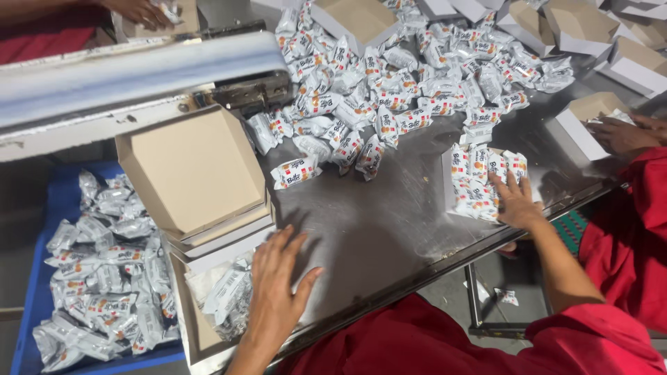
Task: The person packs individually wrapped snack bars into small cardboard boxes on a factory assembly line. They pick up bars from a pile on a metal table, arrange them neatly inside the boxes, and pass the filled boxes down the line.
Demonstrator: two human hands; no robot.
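While packets [479, 182] lie under right grip [517, 201], fingers spread.

Shiny white snack packets [479, 182] — bunched, boxed

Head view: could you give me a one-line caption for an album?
Left hand rests by a carton; right hand presses packets on a steel table.

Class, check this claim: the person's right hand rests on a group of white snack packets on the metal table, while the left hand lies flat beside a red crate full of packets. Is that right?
Not quite. In the head view the crate is blue, not red. The rest holds: the right hand rests on the group of white snack packets on the metal table, and the left hand lies flat.
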